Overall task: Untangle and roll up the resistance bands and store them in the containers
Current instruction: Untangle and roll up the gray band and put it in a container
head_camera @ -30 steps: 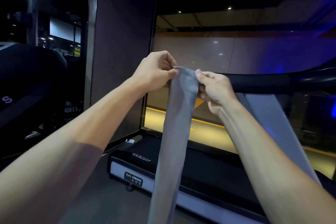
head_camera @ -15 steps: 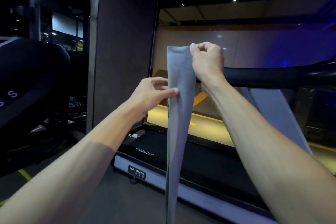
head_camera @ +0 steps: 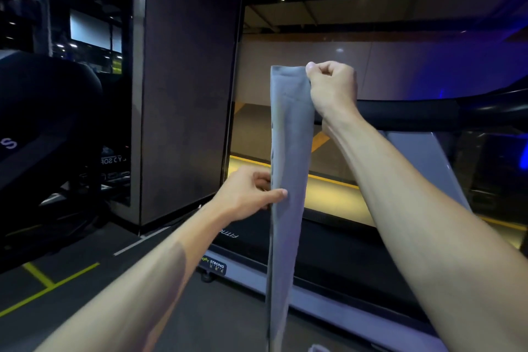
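A flat grey resistance band hangs straight down in front of me and runs out of view at the bottom. My right hand is raised and grips the band's top right corner in a fist. My left hand is lower and pinches the band's left edge between thumb and fingers about halfway down. No container is in view.
A treadmill with a black deck, a black handrail and a grey upright stands right behind the band. A dark pillar rises at centre left. A black exercise machine fills the left. Yellow lines mark the floor.
My left hand has slid down the band's left edge from the top to about halfway. My right hand has lifted the top end higher, so the band hangs straighter.
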A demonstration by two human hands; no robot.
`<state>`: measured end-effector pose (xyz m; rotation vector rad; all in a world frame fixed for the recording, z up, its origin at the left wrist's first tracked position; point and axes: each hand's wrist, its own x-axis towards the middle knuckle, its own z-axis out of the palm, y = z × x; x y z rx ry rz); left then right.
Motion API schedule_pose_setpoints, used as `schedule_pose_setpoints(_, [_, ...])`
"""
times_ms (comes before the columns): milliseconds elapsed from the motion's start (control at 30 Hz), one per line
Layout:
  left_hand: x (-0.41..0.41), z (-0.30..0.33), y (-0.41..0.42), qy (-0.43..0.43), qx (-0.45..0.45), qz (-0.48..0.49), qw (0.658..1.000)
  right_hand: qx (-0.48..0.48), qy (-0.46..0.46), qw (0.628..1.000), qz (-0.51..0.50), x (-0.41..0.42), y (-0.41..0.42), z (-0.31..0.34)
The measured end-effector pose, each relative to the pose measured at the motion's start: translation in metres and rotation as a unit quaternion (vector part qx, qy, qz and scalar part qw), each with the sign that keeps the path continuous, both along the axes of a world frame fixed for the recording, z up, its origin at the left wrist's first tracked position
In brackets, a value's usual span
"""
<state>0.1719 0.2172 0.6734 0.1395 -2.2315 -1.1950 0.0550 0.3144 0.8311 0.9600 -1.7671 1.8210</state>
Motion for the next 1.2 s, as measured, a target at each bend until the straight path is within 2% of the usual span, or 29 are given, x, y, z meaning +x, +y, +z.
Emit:
schedule_pose_setpoints(133, [-0.009,-0.021,0.006,0.005,-0.013,0.027,1.000,-0.003,0.003,1.000,-0.014,-0.005,0.001,0.002])
schedule_pose_setpoints(367, [-0.012,-0.037,0.001,0.019,-0.023,0.011,0.999,0.005,-0.009,1.000,-0.029,-0.019,0.002,0.000])
schedule_pose_setpoints(433, [-0.012,-0.038,-0.002,0.015,0.006,0.009,1.000,0.005,-0.021,0.999,-0.025,-0.022,0.002,-0.003])
schedule_pose_setpoints(600, [-0.008,-0.040,-0.006,0.023,0.144,-0.042,0.988,-0.004,-0.033,0.999,-0.018,-0.027,0.003,-0.004])
schedule_pose_setpoints(733, [-0.012,-0.044,-0.009,0.045,0.175,-0.024,0.983,-0.008,-0.031,0.999,-0.020,-0.027,0.002,-0.004])
schedule_pose_setpoints(833, [-0.016,-0.046,-0.013,0.064,0.088,0.040,0.993,-0.005,-0.016,1.000,-0.024,-0.025,0.002,-0.003])
schedule_pose_setpoints(933, [-0.015,-0.046,-0.011,0.067,0.011,0.044,0.997,-0.005,-0.005,1.000,-0.029,-0.024,0.001,-0.002])
schedule_pose_setpoints(1067, [-0.010,-0.046,-0.009,0.073,-0.022,0.005,0.997,-0.011,-0.008,0.999,-0.029,-0.024,0.003,-0.001])
schedule_pose_setpoints(1200, [-0.010,-0.049,-0.015,0.066,-0.042,0.029,0.997,-0.019,-0.018,0.999,-0.022,-0.025,0.005,-0.003])
